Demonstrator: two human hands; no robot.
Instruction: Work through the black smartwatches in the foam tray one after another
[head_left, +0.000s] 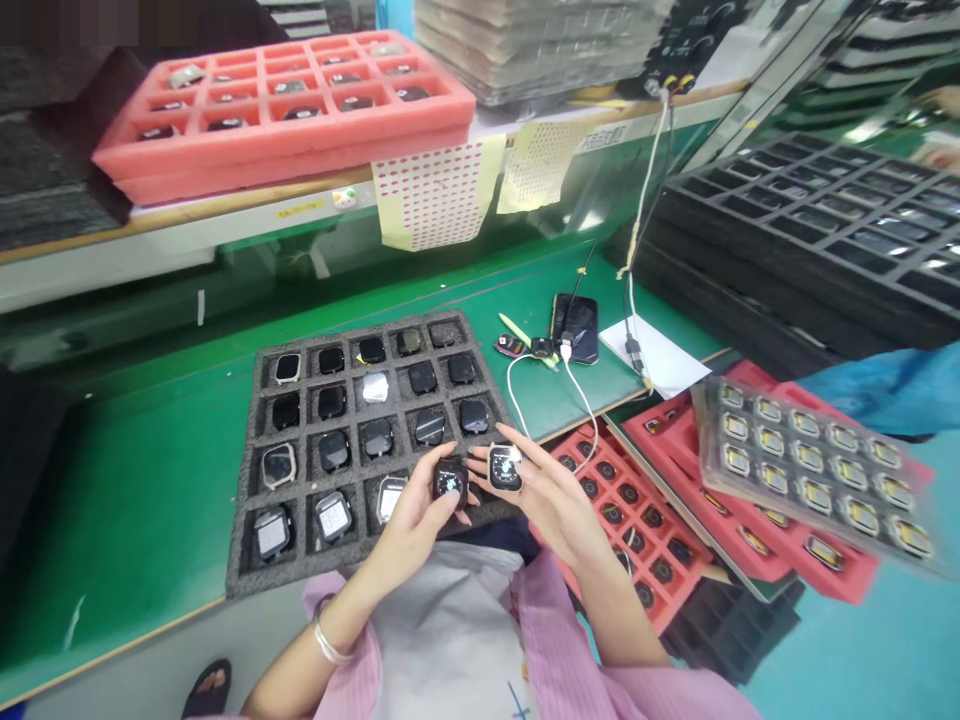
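Your left hand point(415, 508) pinches a dark watch point(451, 482) over the near right part of a grey foam tray point(259, 576); your right hand point(553, 497), fingers extended, supports a pale-cased watch point(505, 467) just to the right. Held this close, the watches could knock and scratch; a light fingertip hold could let one slip, and the white cable point(510, 384) beyond could snag.

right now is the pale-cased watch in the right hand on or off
On: the pale-cased watch in the right hand shows a lit dial on its dark screen.
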